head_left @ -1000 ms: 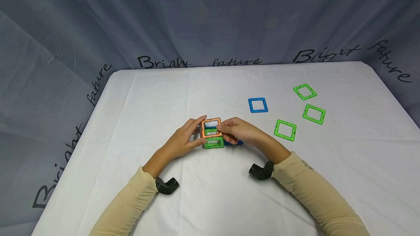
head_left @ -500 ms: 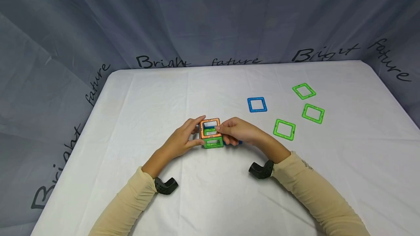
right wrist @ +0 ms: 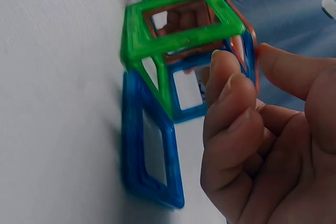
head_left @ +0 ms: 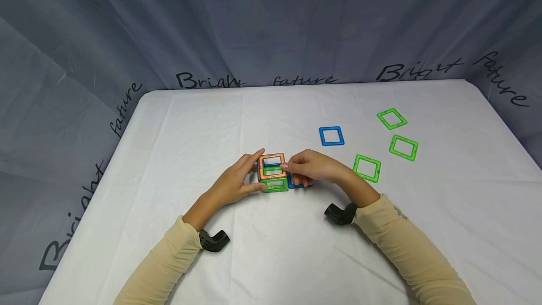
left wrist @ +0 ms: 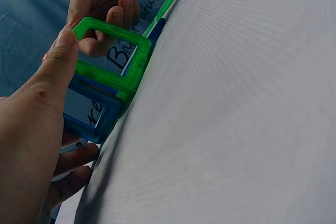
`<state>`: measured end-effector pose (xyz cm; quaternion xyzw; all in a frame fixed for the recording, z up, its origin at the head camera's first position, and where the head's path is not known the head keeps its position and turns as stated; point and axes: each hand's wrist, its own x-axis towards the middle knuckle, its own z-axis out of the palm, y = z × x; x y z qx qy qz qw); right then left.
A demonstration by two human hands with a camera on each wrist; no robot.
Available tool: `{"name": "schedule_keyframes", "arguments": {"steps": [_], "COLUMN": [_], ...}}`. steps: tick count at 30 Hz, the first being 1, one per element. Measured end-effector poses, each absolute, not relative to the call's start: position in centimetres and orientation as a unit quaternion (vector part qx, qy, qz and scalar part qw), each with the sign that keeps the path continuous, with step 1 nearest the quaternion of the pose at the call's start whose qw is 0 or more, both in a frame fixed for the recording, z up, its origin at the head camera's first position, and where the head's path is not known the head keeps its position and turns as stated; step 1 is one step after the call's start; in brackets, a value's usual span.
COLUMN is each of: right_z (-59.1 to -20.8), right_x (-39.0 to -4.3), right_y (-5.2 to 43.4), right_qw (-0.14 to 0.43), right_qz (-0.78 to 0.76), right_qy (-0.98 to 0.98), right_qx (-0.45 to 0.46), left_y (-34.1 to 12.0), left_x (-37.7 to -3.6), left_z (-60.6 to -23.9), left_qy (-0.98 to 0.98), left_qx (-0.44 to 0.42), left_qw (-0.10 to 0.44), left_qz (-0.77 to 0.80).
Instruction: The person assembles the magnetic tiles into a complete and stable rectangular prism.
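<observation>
Left hand (head_left: 228, 185) gripping the left side of an open-sided magnetic-tile box (head_left: 273, 178), thumb at its near-left corner. The box, without a clear long axis, lies immediately right of this hand, well in from the far edge of the table (head_left: 211, 131); both hands touch it, neither nearer. Its orange square top tile (head_left: 260, 167) lies directly left of the right hand (head_left: 315, 166), which pinches that tile's right rim. Below the right fingers, a blue square tile (right wrist: 135, 129) lies beside the box's open right side, apparently meeting its base.
</observation>
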<state>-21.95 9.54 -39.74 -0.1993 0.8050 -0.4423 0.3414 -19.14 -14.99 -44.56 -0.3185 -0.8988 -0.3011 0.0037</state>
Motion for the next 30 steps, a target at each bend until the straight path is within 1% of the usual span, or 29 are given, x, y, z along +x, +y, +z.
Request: {"name": "schedule_keyframes", "arguments": {"steps": [3,5,7,11,13,14,16,19,30], "right_z": [-39.6,-39.4,-39.4,-39.4,-39.3,-39.4,-39.4,-39.6,-40.0], "right_x": [-22.2,-22.4,-22.8,-23.8,-24.4,-24.7,-25.2,-25.8,-26.3], "right_y": [9.9,10.2,10.7,12.2,13.1,13.6,14.4,15.4,16.9], "right_qw": [0.32,0.289,0.239,0.116,0.076,0.066,0.059,0.068,0.103], "right_qz": [-0.44,-0.433,-0.416,-0.359,-0.333,-0.327,-0.316,-0.308,-0.259], "right_qy": [0.817,0.833,0.858,0.91,0.927,0.931,0.937,0.941,0.95], "right_qx": [-0.191,-0.186,-0.184,-0.174,-0.157,-0.147,-0.133,-0.124,-0.137], "left_y": [-14.9,-14.9,-15.0,-15.0,-15.1,-15.1,-15.1,-15.2,-15.1], "left_x": [-19.2,-19.2,-19.2,-19.1,-19.1,-19.0,-19.0,-19.0,-19.2], "left_z": [-44.6,-44.7,-44.7,-44.7,-44.7,-44.7,-44.7,-44.7,-45.0], "left_qy": [-0.898,-0.898,-0.898,-0.898,-0.899,-0.899,-0.898,-0.896,-0.895], "left_qx": [-0.321,-0.323,-0.324,-0.323,-0.321,-0.32,-0.32,-0.32,-0.322], "left_qw": [0.008,0.01,0.013,0.014,0.011,0.01,0.008,0.007,0.002], "left_qz": [-0.3,-0.298,-0.297,-0.297,-0.297,-0.298,-0.301,-0.307,-0.309]}}
